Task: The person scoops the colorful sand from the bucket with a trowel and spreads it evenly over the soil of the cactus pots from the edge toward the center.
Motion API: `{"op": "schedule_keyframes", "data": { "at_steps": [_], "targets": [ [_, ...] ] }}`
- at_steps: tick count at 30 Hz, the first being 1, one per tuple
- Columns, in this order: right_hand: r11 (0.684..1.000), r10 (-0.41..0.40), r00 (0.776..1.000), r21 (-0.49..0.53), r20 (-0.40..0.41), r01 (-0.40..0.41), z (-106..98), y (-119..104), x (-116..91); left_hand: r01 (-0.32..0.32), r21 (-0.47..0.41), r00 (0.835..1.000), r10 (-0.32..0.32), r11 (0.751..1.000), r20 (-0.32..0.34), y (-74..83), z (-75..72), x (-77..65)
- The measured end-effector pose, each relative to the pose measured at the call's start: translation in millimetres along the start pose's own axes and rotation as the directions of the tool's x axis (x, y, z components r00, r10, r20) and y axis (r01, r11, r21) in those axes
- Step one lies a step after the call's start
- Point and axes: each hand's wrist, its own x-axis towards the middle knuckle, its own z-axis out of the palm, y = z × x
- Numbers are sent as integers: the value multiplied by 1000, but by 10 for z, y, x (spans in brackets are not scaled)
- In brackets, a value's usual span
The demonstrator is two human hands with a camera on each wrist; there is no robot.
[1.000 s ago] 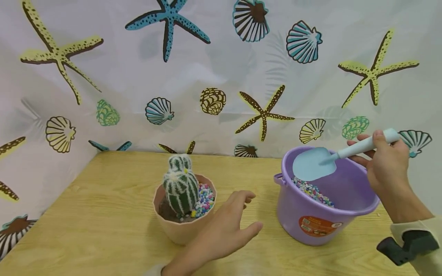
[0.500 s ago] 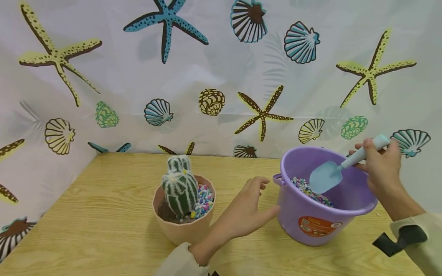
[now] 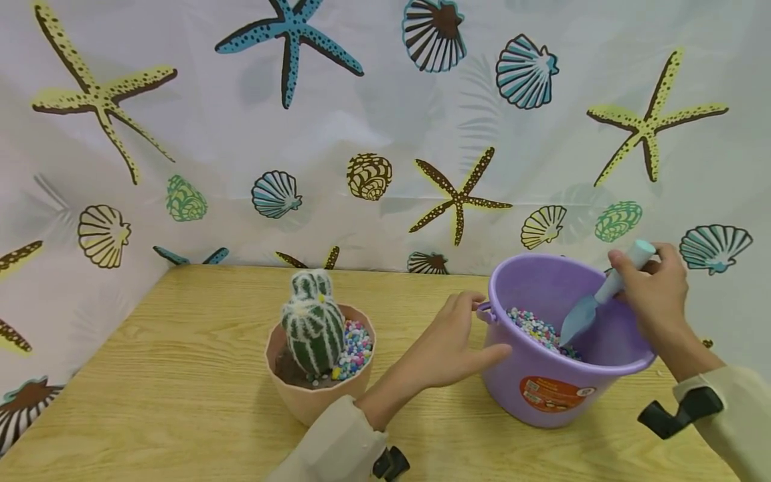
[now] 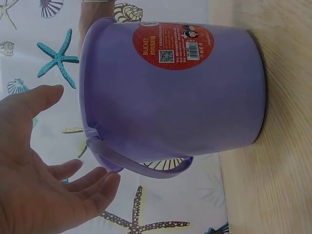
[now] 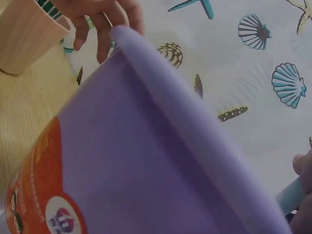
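Note:
My right hand (image 3: 662,294) grips the handle of a light blue hand trowel (image 3: 579,320) over the right side of a purple bucket (image 3: 504,375). The blade points steeply down, its tip at the multicoloured pebbles (image 3: 533,327) inside. My left hand (image 3: 442,348) is at the bucket's left side, thumb extended and fingers relaxed, with fingertips right by the rim and the handle's hinge. In the left wrist view, the bucket's purple handle (image 4: 141,168) hangs just past those fingers. Most of the trowel is hidden behind the bucket wall in the right wrist view.
Left of the bucket stands a peach pot (image 3: 319,405) with a fuzzy green cactus (image 3: 314,331), brown soil and colourful pebbles (image 3: 357,351). The wooden table (image 3: 175,375) meets a cloth backdrop (image 3: 337,120) printed with starfish and shells.
My right hand has lowered the trowel into the bucket and tilted its blade downward to the pebbles. My left hand has moved right, from beside the pot to the bucket's rim.

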Motion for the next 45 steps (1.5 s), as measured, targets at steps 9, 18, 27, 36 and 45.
{"op": "schedule_keyframes", "data": {
  "at_steps": [9,18,27,36,45],
  "targets": [
    [988,-83,996,-128,26,86,33,33,-8,31,17,999,-31,999,20,16,29,109],
    [942,-106,994,-320,16,106,63,32,-22,16,9,1000,-16,1000,17,-1,82,208],
    [927,-85,996,-364,41,94,72,45,8,10,-64,1000,-8,998,27,-38,169,286],
    [977,-53,994,-201,96,71,139,12,66,21,-104,1000,-22,994,-12,-33,206,323],
    [998,-17,992,64,122,9,236,-32,99,-68,-76,998,67,995,-19,-49,212,365]
  ]
}}
